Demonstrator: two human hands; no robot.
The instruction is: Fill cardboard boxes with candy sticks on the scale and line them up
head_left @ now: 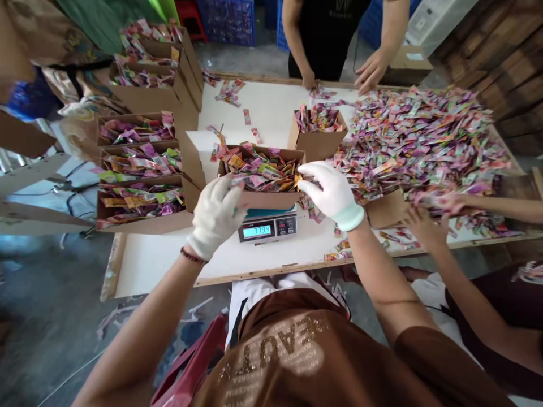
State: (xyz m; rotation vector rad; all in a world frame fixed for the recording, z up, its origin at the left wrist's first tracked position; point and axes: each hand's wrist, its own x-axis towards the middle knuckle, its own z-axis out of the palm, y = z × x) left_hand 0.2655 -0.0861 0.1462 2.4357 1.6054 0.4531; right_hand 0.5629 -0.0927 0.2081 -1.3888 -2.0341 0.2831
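Note:
A cardboard box (271, 199) filled with colourful sachets (261, 168) rests on a digital scale (268, 228) with a lit display. My left hand (217, 215), in a white glove, curls round the box's near-left corner. My right hand (331, 191), also gloved, reaches over the box's right edge with fingers pinched on a few sachets.
A large heap of sachets (419, 141) covers the table's right side. Several filled boxes (139, 198) stand stacked at the left, another box (317, 130) behind the scale. A person's hands (371, 70) work at the far edge; another person's hand (419, 226) reaches in at the right.

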